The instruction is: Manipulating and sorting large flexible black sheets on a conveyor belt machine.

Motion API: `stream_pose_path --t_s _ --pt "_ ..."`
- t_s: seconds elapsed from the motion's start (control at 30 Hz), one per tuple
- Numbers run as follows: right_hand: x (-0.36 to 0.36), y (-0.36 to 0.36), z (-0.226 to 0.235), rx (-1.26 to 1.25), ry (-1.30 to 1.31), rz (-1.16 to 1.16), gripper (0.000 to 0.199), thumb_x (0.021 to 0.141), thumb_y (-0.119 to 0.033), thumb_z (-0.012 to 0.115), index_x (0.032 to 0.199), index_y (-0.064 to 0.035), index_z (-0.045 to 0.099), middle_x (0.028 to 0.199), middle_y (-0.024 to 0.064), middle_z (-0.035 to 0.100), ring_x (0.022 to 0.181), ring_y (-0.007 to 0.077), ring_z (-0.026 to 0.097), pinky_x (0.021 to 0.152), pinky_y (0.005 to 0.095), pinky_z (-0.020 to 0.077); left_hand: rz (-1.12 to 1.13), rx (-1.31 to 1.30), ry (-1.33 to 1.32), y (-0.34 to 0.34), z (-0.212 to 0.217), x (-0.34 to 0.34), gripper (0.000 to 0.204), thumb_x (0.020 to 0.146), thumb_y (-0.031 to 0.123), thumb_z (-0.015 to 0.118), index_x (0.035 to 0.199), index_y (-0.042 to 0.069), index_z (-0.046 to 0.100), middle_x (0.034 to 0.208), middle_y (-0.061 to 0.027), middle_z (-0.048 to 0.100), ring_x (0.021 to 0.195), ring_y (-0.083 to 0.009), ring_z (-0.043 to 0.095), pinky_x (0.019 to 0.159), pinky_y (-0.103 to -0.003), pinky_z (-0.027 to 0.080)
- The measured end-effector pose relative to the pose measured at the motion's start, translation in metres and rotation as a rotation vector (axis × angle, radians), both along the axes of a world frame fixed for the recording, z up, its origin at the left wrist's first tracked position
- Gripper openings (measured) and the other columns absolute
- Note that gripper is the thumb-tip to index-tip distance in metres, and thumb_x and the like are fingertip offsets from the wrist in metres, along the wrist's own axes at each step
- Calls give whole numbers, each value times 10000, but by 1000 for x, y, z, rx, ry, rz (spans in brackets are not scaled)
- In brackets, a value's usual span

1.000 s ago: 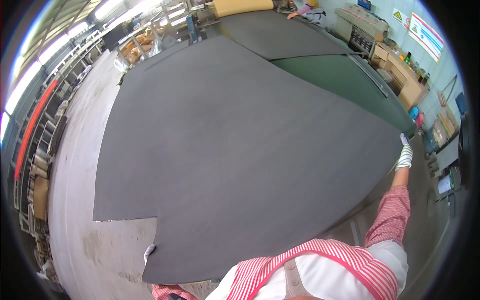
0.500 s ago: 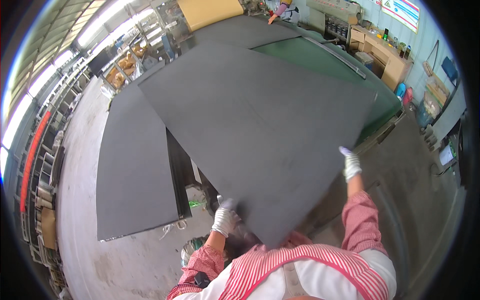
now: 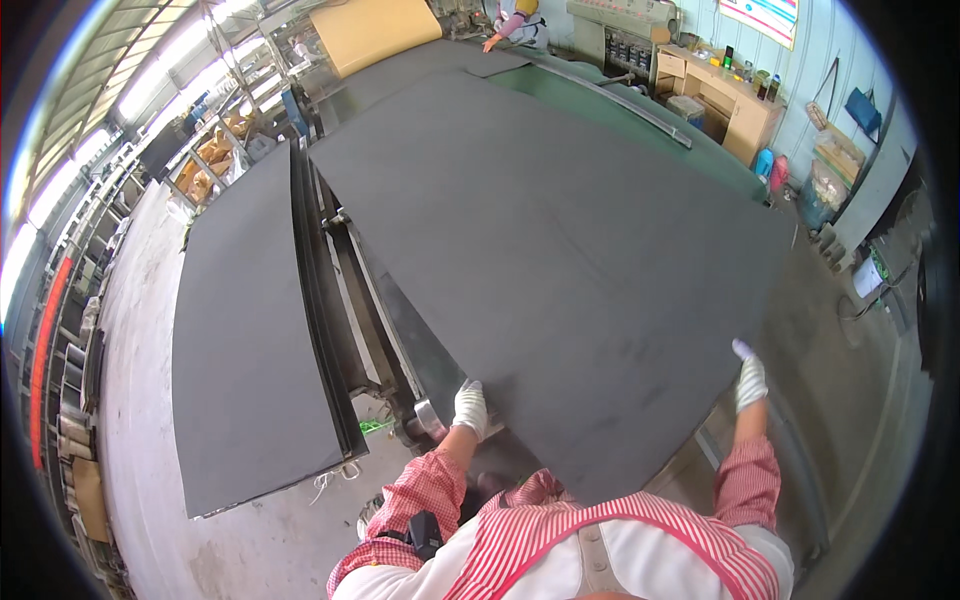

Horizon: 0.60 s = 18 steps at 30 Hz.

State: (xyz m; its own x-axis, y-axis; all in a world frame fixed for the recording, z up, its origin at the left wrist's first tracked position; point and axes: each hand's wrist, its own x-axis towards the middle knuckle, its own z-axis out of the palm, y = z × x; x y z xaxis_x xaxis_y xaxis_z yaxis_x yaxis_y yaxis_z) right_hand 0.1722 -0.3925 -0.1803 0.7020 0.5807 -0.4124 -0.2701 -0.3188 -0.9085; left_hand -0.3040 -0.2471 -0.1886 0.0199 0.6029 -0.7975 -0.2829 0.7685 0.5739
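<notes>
A large, thin dark grey sheet (image 3: 570,250) spreads in front of me, its near corner reaching my apron. My left hand (image 3: 470,408), in a white glove, grips the left edge of this sheet close to the near corner. On the opposite edge my right hand (image 3: 750,382), gloved with a purple fingertip, is closed on the sheet's border; part of its fingers is hidden. Beneath the far part lies a green table surface (image 3: 570,105). Left of me, a stack of similar dark sheets (image 3: 245,330) rests beside a metal frame (image 3: 350,290).
Across the table another person's hand (image 3: 491,43) is near a second dark sheet (image 3: 400,68), by a tan panel (image 3: 375,32). A metal bar (image 3: 640,108) lies on the table's far side. A wooden desk (image 3: 720,90) stands back right; shelving (image 3: 75,400) lines the left.
The sheet has swung right, clear of the stack, uncovering the metal frame between stack and table. Both my hands have moved right with it, and the view has shifted.
</notes>
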Motion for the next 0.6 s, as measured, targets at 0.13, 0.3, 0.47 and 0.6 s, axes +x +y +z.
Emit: stream_pose_path --t_s 0.13,0.3,0.47,0.6 --pt "29 -44 -43 11 -325 78 524 781 -359 518 1146 14 465 1123 100 513 982 204 495 891 294 347 65 70 -97 -7 -22 18 363 856 222 415 1213 170 383 1080 -54 500 927 -254 492 757 -426 420" --pt "-9 -20 28 101 68 -201 484 769 -351 533 1092 9 509 991 97 574 917 220 524 830 321 406 70 353 -51 29 -138 29 407 829 265 459 1224 194 397 949 -6 555 656 -165 504 535 -359 441" --pt "5 24 37 109 -9 -153 477 705 -319 612 1045 4 527 974 98 571 839 233 536 784 339 424 -94 307 -22 98 -85 64 404 838 282 455 1216 149 407 1041 -47 518 775 -184 532 659 -346 476" --pt "37 62 7 87 13 -256 504 702 -340 606 1038 27 524 969 104 570 809 234 542 773 342 427 -92 294 -198 101 -66 61 487 839 284 484 1258 96 322 1150 -146 462 961 -300 516 798 -403 444"
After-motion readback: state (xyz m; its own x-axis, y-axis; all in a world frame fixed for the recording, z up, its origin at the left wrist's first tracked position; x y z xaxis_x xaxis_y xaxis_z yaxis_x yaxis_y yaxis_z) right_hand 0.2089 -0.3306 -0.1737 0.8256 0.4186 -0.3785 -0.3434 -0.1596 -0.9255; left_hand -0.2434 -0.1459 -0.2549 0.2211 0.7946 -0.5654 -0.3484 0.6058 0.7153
